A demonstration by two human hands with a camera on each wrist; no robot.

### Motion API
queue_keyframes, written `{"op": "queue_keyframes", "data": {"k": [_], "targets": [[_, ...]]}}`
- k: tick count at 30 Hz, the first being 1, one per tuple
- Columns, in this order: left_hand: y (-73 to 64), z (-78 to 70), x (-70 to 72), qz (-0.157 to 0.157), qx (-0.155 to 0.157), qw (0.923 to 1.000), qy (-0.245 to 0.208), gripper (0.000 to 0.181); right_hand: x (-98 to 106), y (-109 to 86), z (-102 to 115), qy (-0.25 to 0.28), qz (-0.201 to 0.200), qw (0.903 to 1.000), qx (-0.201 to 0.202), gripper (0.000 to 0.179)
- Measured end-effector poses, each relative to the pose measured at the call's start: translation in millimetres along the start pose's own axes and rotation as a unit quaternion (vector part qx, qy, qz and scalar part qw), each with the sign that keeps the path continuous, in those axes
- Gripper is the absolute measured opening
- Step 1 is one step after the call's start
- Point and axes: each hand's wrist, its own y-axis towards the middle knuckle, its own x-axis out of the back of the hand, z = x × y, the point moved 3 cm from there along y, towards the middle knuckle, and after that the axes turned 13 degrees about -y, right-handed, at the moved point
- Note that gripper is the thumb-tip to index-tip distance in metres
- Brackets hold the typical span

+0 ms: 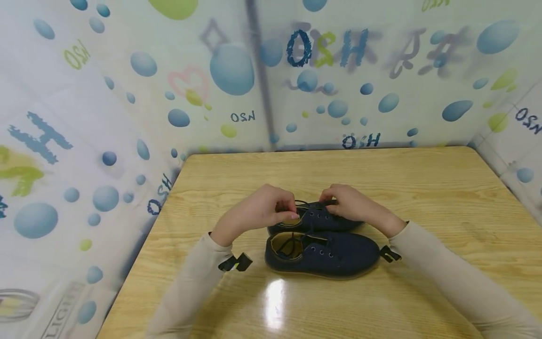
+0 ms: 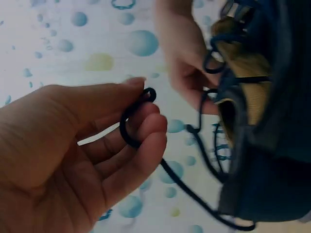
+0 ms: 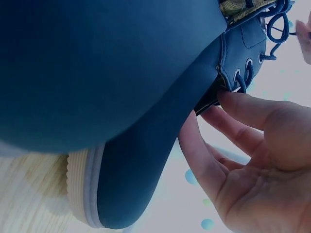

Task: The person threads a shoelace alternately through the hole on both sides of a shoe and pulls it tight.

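Two dark blue lace-up shoes lie side by side, toes to the right. Over the heel end of the far shoe [image 1: 340,227], my left hand [image 1: 271,207] pinches a dark shoelace [image 2: 182,184] between thumb and fingers. The lace loops round the fingertips and hangs slack toward the shoe in the left wrist view. My right hand [image 1: 349,202] is at the far shoe's lacing, thumb by the eyelets and fingers bent against its far side, pinching the edge of the flap. Closest to me is the near shoe [image 1: 353,254], its own lace [image 1: 290,247] lying partly inside its opening.
Both shoes stand on a wooden table [image 1: 381,306] with a glossy top. Behind and left of it hangs a pale wall covering [image 1: 275,113] with blue and green drops. Dark straps with small clips [image 1: 237,262] are on both sleeves.
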Motion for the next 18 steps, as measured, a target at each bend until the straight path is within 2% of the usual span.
{"op": "queue_keyframes", "data": {"k": [1,2,3,4,5,6,8,9,10,11,12,13,14,16,18], "targets": [[2.0,2.6,-2.6,-0.005,0.005,1.0000,-0.001,0.009,-0.8,0.2,0.0,0.000,-0.002,1.0000,0.001,0.019],[3.5,4.2,-4.4,-0.013,0.003,0.9996,-0.026,0.008,-1.5,0.4,0.0,0.001,-0.004,1.0000,0.001,0.019],[4.1,4.5,-5.3,-0.021,-0.005,0.9974,-0.068,0.008,-2.1,0.6,-0.1,0.002,-0.006,1.0000,0.001,0.019],[4.2,4.2,-5.7,-0.030,-0.017,0.9916,-0.124,0.008,-2.9,0.7,-0.5,0.002,-0.008,1.0000,0.003,0.018],[4.0,2.4,-5.0,-0.041,-0.031,0.9808,-0.188,0.009,-3.5,0.9,-1.0,0.003,-0.010,0.9999,0.004,0.018],[3.6,0.3,-3.8,-0.051,-0.046,0.9646,-0.254,0.011,-3.7,0.9,-1.3,0.003,-0.011,0.9999,0.005,0.018],[4.0,-3.0,-0.1,-0.073,-0.068,0.9219,-0.374,0.014,-4.0,0.9,-2.5,0.005,-0.010,0.9999,0.000,0.019],[4.6,-3.6,2.1,-0.088,-0.072,0.9039,-0.412,0.014,-4.0,0.8,-3.1,0.005,-0.008,1.0000,-0.002,0.019],[5.5,-3.0,3.9,-0.107,-0.069,0.8917,-0.434,0.014,-4.0,0.7,-3.7,0.006,-0.007,0.9999,-0.004,0.019],[6.7,-0.7,5.1,-0.126,-0.060,0.8874,-0.439,0.013,-3.9,0.5,-4.0,0.007,-0.007,0.9999,-0.005,0.020],[8.2,3.6,5.2,-0.142,-0.042,0.8872,-0.437,0.012,-3.5,0.3,-3.9,0.008,-0.007,0.9999,-0.006,0.020],[9.8,8.9,4.4,-0.154,-0.019,0.8919,-0.425,0.011,-3.1,0.0,-3.5,0.008,-0.009,0.9999,-0.004,0.020],[11.0,14.4,2.7,-0.160,0.007,0.9008,-0.404,0.010,-2.7,-0.3,-3.0,0.010,-0.011,0.9999,-0.002,0.020],[12.8,26.7,-3.1,-0.154,0.057,0.9313,-0.325,0.011,-1.9,-1.1,-2.0,0.008,-0.022,0.9997,0.007,0.019],[13.8,35.9,-10.6,-0.121,0.099,0.9633,-0.218,0.011,-1.2,-2.0,-1.2,0.011,-0.026,0.9995,0.010,0.018]]}}
